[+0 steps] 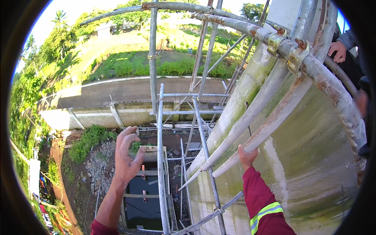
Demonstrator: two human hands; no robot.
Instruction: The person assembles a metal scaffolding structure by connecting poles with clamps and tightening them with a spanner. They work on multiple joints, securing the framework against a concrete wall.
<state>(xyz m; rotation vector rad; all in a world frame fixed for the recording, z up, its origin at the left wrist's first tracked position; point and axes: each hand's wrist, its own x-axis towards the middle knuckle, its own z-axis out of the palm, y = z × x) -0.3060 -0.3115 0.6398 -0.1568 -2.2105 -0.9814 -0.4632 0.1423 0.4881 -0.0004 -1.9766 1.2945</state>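
Note:
My left hand (127,156) is raised over the drop with its fingers bent and apart, and nothing shows in it. To the right, my right hand (247,156) is closed round a rust-stained whitish scaffold pole (271,120) that slants down along the stained concrete wall (313,156). Part of its fingers is hidden behind the pole. Close above this hand a thin dark rod (249,127) stands by the pole. At the upper right, metal clamps (295,58) sit on a thick, curved, rusty pipe (250,29).
Upright and crossing scaffold pipes (160,164) rise between my hands. Far below lie a dark water-filled pit (143,211), rubble (102,164) and a boundary wall (94,117). At the right edge another person's hand (337,51) rests near a pipe.

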